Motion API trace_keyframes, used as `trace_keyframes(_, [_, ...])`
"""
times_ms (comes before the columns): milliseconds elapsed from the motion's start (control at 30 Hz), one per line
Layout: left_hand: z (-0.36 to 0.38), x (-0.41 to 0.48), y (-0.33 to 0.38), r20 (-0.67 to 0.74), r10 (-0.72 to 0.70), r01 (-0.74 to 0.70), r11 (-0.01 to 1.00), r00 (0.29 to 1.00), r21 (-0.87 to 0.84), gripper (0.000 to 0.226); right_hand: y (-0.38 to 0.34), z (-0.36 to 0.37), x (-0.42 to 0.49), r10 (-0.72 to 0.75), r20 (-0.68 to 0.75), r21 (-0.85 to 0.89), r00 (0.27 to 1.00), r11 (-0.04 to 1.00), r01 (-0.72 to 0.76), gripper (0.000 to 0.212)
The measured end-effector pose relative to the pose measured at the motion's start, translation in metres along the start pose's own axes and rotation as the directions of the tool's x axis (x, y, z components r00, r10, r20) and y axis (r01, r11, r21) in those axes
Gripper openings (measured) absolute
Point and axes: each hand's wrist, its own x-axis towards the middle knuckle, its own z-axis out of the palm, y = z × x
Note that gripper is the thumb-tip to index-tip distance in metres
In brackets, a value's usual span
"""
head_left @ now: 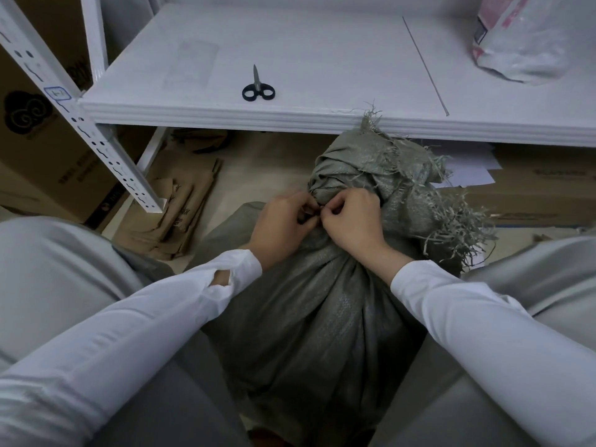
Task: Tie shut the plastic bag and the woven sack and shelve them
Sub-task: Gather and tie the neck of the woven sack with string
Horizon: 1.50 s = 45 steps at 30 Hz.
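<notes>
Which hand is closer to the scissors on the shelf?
Left. The left hand pinches the neck of the woven sack, in front of the shelf and slightly right of the scissors. The right hand pinches there too, farther right.

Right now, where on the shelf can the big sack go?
For the woven sack, the white shelf is bare between the scissors and the plastic bag, and left of the scissors too. Its right end is crowded by that bag.
</notes>
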Motion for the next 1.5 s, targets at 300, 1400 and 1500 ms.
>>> trace_keyframes(300, [0.007, 0.004, 0.007, 0.018, -0.041, 0.039, 0.997, 0.999, 0.074, 0.009, -0.002, -0.01, 0.004, 0.091, 0.132, 0.172, 0.987, 0.978, -0.114, 0.017])
trace_keyframes(1400, [0.009, 0.001, 0.023, -0.221, -0.028, 0.014, 0.998, 0.975, -0.068, 0.008, -0.017, -0.019, -0.002, 0.166, -0.02, 0.229, 0.986, 0.961, -0.157, 0.015])
trace_keyframes(1500, [0.008, 0.003, 0.028, -0.262, -0.132, 0.088, 0.981, 0.956, -0.171, 0.004, -0.02, -0.021, -0.002, 0.19, -0.015, 0.265, 0.982, 0.947, -0.18, 0.016])
